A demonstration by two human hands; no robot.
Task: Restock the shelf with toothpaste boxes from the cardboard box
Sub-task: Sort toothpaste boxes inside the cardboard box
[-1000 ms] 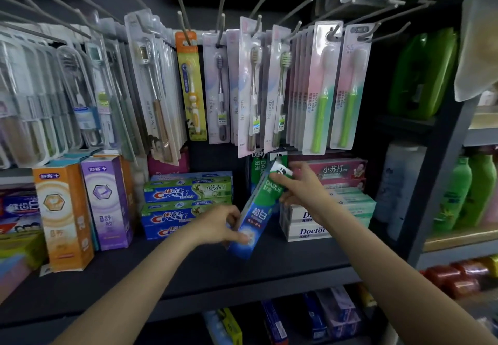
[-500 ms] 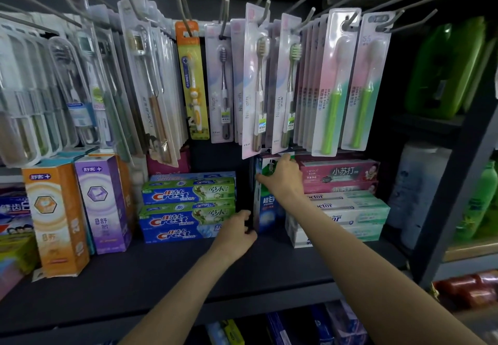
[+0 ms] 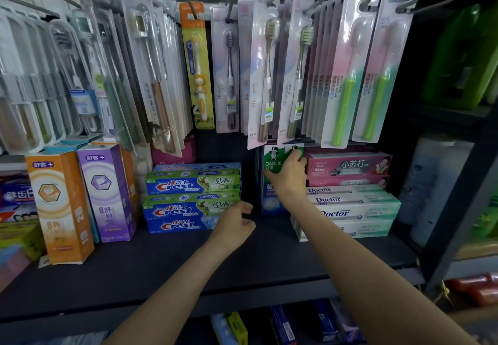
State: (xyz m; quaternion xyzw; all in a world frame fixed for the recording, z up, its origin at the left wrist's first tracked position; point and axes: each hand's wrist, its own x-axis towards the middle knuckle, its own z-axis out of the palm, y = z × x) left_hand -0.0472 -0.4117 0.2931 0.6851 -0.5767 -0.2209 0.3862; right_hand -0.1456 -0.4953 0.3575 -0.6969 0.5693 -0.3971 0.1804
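Darlie toothpaste box stands upright under the pressing right hand; left hand hovers loosely curled, empty. Next, I judge: let go, fetch another.

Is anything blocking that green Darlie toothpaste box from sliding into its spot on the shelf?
Nothing visible does. The Darlie box stands upright in the gap between the Crest stack and the pink boxes, with the right hand on its front. The left hand hovers open, apart from it. Hanging toothbrush packs overlap only its top edge.

Glossy printed card toothpaste boxes; matt dark shelf, seemingly metal; clear plastic toothbrush packs.
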